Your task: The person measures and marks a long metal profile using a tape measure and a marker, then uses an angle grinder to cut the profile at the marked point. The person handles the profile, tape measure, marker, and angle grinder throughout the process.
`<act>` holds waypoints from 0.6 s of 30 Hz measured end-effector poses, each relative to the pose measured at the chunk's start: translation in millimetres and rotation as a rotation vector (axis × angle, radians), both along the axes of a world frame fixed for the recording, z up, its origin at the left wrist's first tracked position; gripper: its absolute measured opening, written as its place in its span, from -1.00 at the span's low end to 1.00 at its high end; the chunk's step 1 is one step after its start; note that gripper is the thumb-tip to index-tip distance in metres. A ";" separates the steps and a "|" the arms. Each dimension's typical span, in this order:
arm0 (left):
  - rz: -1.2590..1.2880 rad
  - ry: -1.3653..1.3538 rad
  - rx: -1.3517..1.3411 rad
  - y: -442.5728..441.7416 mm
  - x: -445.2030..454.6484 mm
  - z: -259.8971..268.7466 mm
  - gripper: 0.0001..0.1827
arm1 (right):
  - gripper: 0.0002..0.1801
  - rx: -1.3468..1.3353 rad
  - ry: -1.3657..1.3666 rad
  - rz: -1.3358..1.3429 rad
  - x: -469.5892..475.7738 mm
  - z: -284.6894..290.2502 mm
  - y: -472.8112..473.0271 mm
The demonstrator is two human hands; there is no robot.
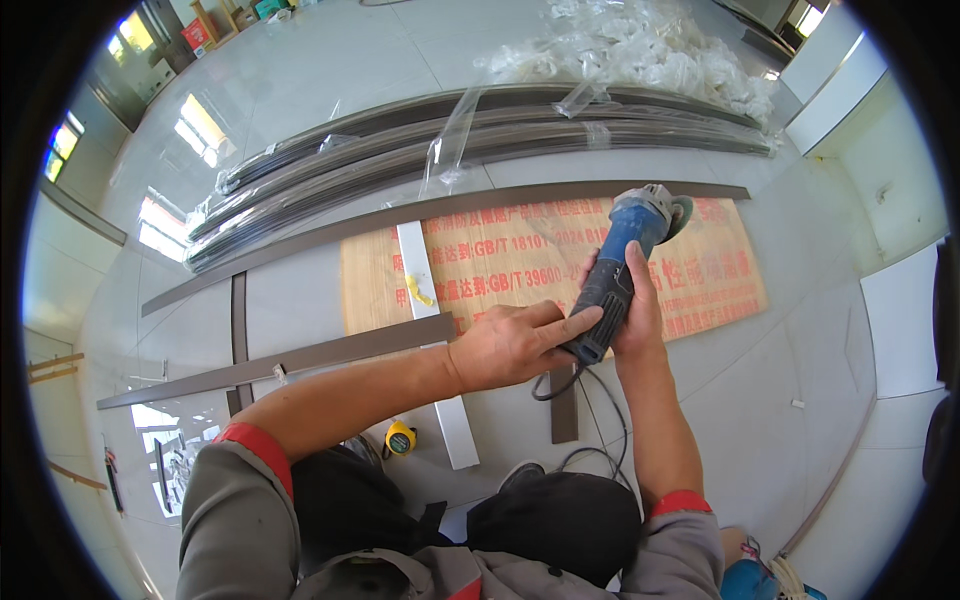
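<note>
A blue and black angle grinder (632,229) is held above the floor, tilted with its head and disc away from me at the upper right. My right hand (641,304) wraps the body from the right side, thumb along the casing. From the left, my left hand (510,337) grips the rear end, its index finger laid across the black vented housing. A dark power cable (621,435) loops from the tool's back down to the floor. Beneath the grinder lies a wood-grain board (367,277) with red printed writing.
Brown strips (330,244) frame the board; another brown strip (337,346) reaches in from the left. A white strip (456,427) crosses the board's left part. A yellow tape measure (400,439) sits by my foot. Beyond lie wrapped profile bundles (517,120) and crumpled plastic film (645,45).
</note>
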State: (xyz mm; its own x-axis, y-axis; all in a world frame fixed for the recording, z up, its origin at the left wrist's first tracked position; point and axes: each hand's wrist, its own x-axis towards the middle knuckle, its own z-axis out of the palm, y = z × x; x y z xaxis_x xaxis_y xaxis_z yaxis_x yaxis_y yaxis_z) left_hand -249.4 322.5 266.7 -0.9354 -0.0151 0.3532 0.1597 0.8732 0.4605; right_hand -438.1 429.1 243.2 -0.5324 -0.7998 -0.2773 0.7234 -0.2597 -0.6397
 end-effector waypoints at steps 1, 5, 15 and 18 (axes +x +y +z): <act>-0.032 0.037 0.087 -6.5 5.0 1.5 -0.16 | -0.38 0.002 0.019 -0.014 6.1 8.8 -6.9; -0.095 -0.035 0.506 -23.7 18.9 22.3 -0.20 | -0.50 -0.049 0.072 0.055 8.3 34.3 -21.4; -0.056 -0.212 0.928 -58.6 40.6 37.0 0.00 | -0.46 0.041 0.240 0.016 39.0 80.9 -56.0; -0.009 -0.379 0.548 -84.5 60.5 -10.4 0.09 | -0.41 0.037 0.319 0.064 45.4 57.0 -53.8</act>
